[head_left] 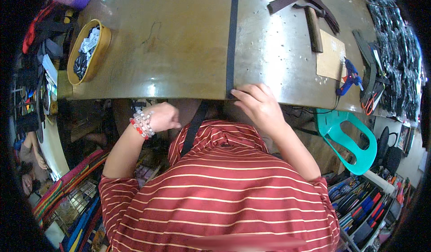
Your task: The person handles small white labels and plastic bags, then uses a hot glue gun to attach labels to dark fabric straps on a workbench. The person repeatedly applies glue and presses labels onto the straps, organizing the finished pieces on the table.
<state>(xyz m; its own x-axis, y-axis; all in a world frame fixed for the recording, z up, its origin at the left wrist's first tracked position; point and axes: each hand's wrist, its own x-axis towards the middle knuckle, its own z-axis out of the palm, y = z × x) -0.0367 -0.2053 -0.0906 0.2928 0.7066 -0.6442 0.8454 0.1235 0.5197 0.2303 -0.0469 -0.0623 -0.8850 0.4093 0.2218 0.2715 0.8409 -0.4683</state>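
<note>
Striped red shirt point(224, 184) cloth, on my own chest, fills the near side, with both my forearms reaching past it toward the table point(188, 59). A long black strap point(230, 41) lies nearly straight from the far side of the tabletop to its near edge, probably to keep it flat. At that near edge my right hand point(260, 103) has its fingertips on the strap, likely to steady it; whether I pinch it or only press, I cannot tell. My left hand point(162, 117), below bead bracelets point(142, 125), is loosely curled just off the edge, and I cannot tell if anything is inside it. Just right of it, another black length point(194, 128) hangs over my lap; I cannot see whether it joins the strap. On the right, a hammer point(314, 29), a glue gun point(350, 77) and scissors point(370, 103) lie apart from the strap, seemingly within reach yet out of its way. At far left, a yellow tub point(107, 41) keeps small pieces together.
</note>
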